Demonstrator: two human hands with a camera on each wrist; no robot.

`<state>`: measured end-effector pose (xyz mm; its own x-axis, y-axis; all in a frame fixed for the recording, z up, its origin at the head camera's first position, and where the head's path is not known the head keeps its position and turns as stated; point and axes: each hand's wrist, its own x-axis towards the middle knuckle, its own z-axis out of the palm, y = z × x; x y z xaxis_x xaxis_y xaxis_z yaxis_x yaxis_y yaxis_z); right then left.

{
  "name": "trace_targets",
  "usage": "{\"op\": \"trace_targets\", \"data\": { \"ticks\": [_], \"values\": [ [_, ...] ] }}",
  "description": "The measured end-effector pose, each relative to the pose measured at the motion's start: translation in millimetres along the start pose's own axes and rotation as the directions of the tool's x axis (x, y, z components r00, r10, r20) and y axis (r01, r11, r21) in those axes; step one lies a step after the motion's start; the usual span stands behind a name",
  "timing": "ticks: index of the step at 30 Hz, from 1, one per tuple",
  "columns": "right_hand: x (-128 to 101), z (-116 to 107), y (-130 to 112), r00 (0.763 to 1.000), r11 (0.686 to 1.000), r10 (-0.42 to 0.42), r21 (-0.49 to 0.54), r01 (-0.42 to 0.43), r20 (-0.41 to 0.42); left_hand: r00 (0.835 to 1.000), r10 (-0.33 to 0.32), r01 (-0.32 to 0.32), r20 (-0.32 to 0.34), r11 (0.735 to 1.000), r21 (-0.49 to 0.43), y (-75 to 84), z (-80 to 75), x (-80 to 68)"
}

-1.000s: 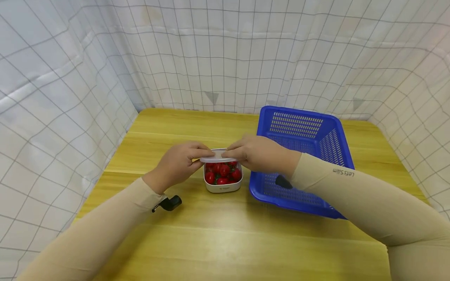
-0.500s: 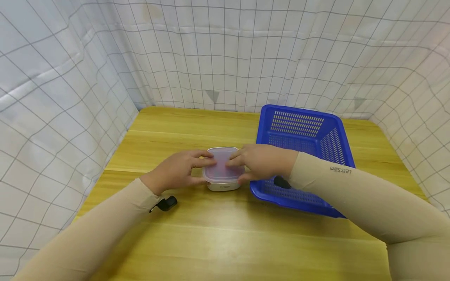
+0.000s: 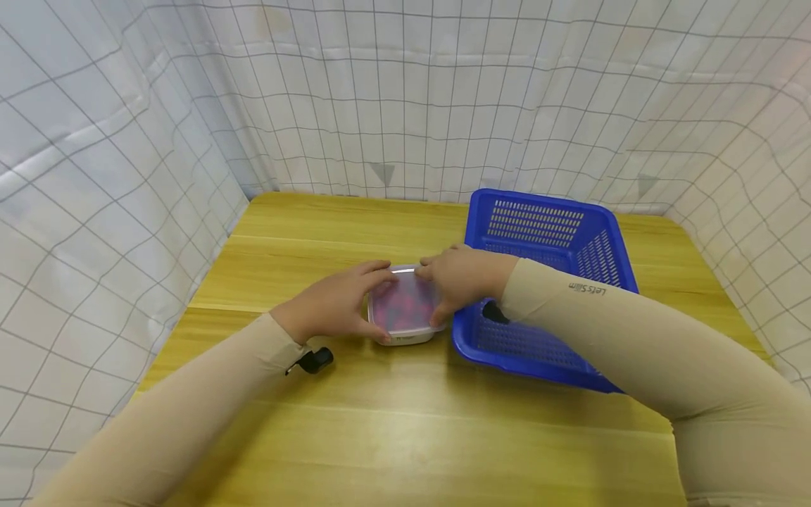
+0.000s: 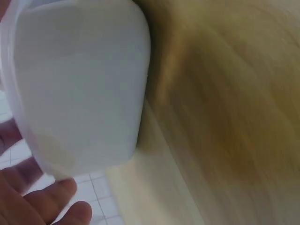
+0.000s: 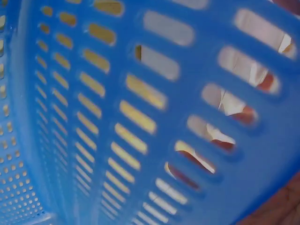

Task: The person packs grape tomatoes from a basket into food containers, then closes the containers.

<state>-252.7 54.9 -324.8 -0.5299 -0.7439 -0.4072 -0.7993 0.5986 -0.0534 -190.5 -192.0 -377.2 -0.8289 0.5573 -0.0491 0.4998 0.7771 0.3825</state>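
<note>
On the table stands a small white food container (image 3: pixel 410 340), its clear plastic lid (image 3: pixel 405 299) lying over the top. Blurred red fruits show through the lid. My left hand (image 3: pixel 338 304) grips the lid's left side, thumb at the front corner and fingers over the back. At the right side my right hand (image 3: pixel 462 278) holds the edge the same way, thumb near the front corner. The left wrist view shows the container's plain side wall (image 4: pixel 79 89), with left fingers (image 4: pixel 51 199) bent by its far corner. In the right wrist view the basket largely hides the right hand.
A blue perforated plastic basket (image 3: pixel 465 348) stands right beside the container, under my right forearm. The wooden table (image 3: pixel 405 422) extends toward me. White grid-patterned curtains (image 3: pixel 405 98) hang behind and along both sides.
The lid, tilted over the container a second ago with red fruits uncovered, now lies flat across it. Both hands have shifted from the lid's top out to its sides and corners.
</note>
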Motion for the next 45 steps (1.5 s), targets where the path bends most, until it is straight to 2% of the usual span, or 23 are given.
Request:
{"op": "trace_targets", "data": {
  "ticks": [6, 10, 16, 22, 27, 34, 45],
  "values": [
    [2.0, 0.5, -6.0, 1.000, 1.000, 0.019, 0.011, -0.019, 0.004, 0.999, -0.033, 0.033, 0.022, 0.999, -0.014, 5.4, -3.8, 2.4],
    [3.0, -0.8, -7.7, 1.000, 0.999, 0.030, -0.009, -0.030, 0.002, 0.998, -0.030, 0.031, 0.051, 0.999, -0.029, 4.7, -9.0, 4.0],
    [3.9, -2.5, -6.7, 0.999, 1.000, 0.029, -0.011, -0.030, -0.032, 0.993, -0.013, 0.026, 0.121, 0.994, -0.110, -9.0, -15.8, 5.7],
    [4.9, -5.5, -11.1, 0.999, 0.998, 0.033, -0.048, -0.034, -0.024, 0.983, -0.018, 0.048, 0.183, 0.985, -0.163, -20.3, -19.3, 6.2],
    [5.8, -8.7, -16.3, 1.000, 0.996, 0.025, -0.090, -0.027, -0.016, 0.984, -0.026, 0.052, 0.176, 0.988, -0.148, -19.3, -18.9, 8.8],
    [4.8, -7.1, -16.3, 0.999, 0.994, 0.044, -0.099, -0.043, 0.006, 0.983, -0.049, 0.079, 0.175, 0.983, -0.167, -16.5, -14.6, 8.6],
    [12.2, -1.3, -13.8, 0.999, 0.998, 0.034, -0.060, -0.032, 0.025, 0.982, -0.031, 0.074, 0.187, 0.971, -0.226, -28.8, -6.3, 4.5]
  ]
}}
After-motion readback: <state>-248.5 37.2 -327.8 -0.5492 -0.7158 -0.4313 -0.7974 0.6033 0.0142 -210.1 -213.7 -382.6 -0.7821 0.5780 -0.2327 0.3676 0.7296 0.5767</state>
